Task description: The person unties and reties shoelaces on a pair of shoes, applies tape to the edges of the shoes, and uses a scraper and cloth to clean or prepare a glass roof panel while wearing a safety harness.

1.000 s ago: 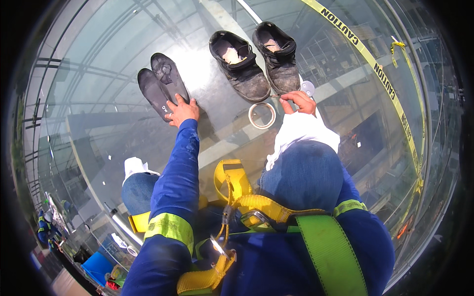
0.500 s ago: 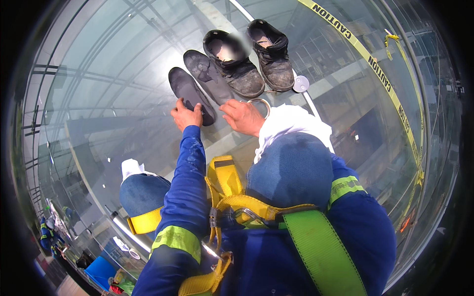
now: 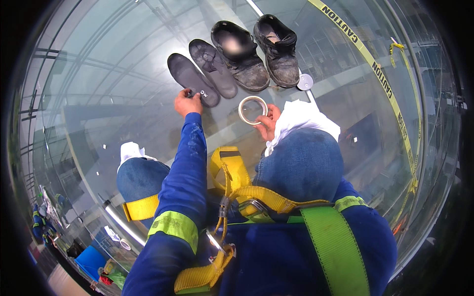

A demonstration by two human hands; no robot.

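Note:
A dark grey shoe insole [image 3: 190,76] lies on the glass surface ahead of me. My left hand [image 3: 188,103] is closed at its near left edge, thumb and fingers pinching it. A second insole [image 3: 213,69] lies just to its right, untouched. My right hand [image 3: 269,123] grips a roll of pale tape [image 3: 241,109] by its rim, tilted up beside my right knee. Farther right stand two worn black shoes, the left shoe [image 3: 252,74] and the right shoe [image 3: 281,64], with their openings away from me.
Yellow caution tape [image 3: 373,61] runs along the right side. A round metal glass fitting [image 3: 305,82] sits by the right shoe. Yellow harness straps [image 3: 232,170] hang between my knees. At lower left are another tape roll [image 3: 125,244] and a blue container [image 3: 91,261].
My right hand has drawn back from the second insole toward my right knee, raising the tape roll into fuller view. My left hand stays at the first insole.

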